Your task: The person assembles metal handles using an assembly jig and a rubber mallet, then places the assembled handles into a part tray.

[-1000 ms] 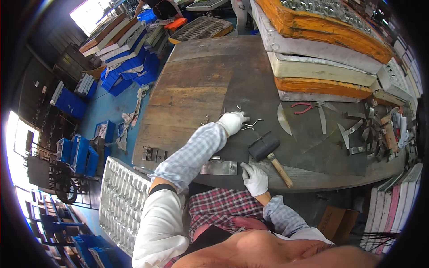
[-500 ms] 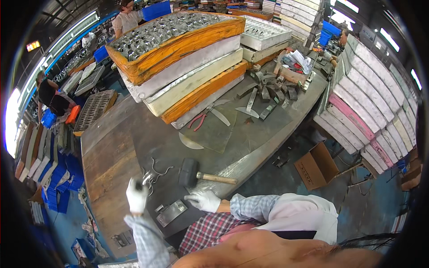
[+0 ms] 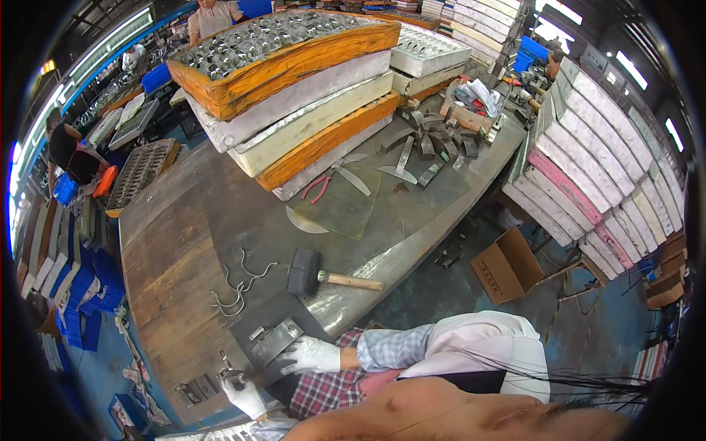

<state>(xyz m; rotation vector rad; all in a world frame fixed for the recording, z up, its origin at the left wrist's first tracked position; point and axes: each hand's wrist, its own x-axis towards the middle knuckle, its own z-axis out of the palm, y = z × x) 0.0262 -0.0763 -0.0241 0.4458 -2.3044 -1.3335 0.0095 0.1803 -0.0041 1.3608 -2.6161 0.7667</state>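
My left hand (image 3: 246,397), in a white glove, is close to the table's near edge, thumb and fingers closed on a small shiny bent metal piece (image 3: 226,361). Beside that hand lies a grey metal block fixture (image 3: 197,389). My right hand (image 3: 315,356), also gloved, has its fingers spread at the near edge of a flat metal plate (image 3: 278,341) and seems to touch it. Beyond the plate are several curved metal wires (image 3: 241,285). A black rubber mallet (image 3: 304,272) with a wooden handle rests to their right.
Foam trays (image 3: 316,110) stacked high at the back carry shiny metal parts. Red-handled pliers (image 3: 318,188) and metal brackets (image 3: 426,140) lie farther off. A cardboard box (image 3: 506,266) and stacked white trays (image 3: 596,158) stand right of the table. Two people are in the background.
My left hand has come from beside the curved wires toward me, and the metal piece now shows in its fingers. My right hand has shifted slightly left and nearer, its fingers spreading by the plate.
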